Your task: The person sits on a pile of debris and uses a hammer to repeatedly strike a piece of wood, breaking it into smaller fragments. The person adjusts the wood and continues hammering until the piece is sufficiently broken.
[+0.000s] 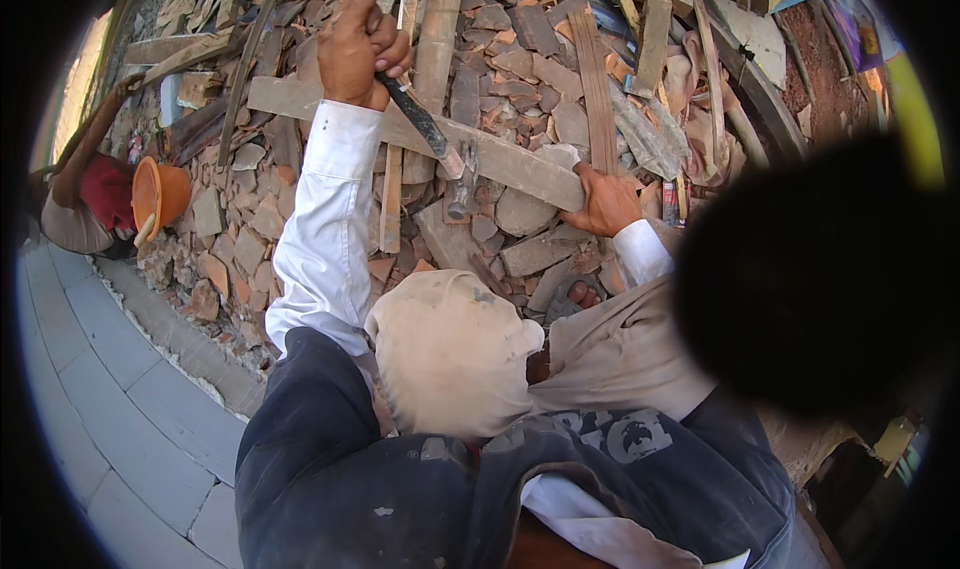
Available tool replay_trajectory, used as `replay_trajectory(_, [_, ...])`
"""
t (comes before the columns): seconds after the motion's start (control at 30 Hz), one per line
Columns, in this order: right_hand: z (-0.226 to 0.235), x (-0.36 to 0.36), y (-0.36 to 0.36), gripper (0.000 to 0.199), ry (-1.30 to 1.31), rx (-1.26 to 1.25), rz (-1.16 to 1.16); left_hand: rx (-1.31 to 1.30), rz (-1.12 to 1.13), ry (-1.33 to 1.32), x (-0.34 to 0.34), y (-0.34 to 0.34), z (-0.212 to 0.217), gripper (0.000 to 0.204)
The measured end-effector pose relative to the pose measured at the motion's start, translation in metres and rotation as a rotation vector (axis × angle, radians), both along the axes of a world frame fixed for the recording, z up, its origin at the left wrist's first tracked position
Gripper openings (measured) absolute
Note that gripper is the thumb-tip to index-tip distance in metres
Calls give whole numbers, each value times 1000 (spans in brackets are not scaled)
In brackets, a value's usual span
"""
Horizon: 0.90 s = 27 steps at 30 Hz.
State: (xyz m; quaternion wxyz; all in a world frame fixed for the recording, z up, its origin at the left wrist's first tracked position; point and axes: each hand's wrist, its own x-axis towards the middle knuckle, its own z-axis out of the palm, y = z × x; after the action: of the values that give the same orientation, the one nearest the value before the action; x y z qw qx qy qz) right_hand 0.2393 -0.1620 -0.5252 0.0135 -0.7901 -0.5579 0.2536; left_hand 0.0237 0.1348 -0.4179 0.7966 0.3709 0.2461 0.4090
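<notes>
note left hand (362, 54) clenched around the hammer (422, 119), right hand (605, 201) grasping the wooden plank (525, 171) at one end, extending leftward from those fingers beneath the hammer. expect stiff, probably fairly light timber; grip by the long edges. beyond the fingers, avoid jagged tiles (535, 31) and timber strips (594, 99); use open room above.

Left fisheye on my head, facing steeply down, close over my torso (375, 499); hands (362, 51) in upper half of frame.

white shirt (325, 209), long-sleeved, cuffed | dark navy overtop (370, 494), pale print (640, 437) | beige trousers (625, 354)
</notes>
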Motion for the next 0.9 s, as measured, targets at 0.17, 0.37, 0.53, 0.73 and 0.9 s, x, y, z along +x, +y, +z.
replay_trajectory(0.17, [2,-3,-1,60,0,-2,19,-186,168,-97,-53,43,-79,42])
replay_trajectory(0.37, [9,8,10,59,29,-3,13,57,196,31,-9,23,-26,38])
replay_trajectory(0.53, [11,11,11,60,101,-43,30,808,292,434,76,-107,35,33])
replay_trajectory(0.73, [19,9,8,61,58,-52,28,1567,-313,759,136,-233,-62,13])
replay_trajectory(0.9, [7,3,13,60,68,-3,77,1558,-273,874,135,-239,-81,13])
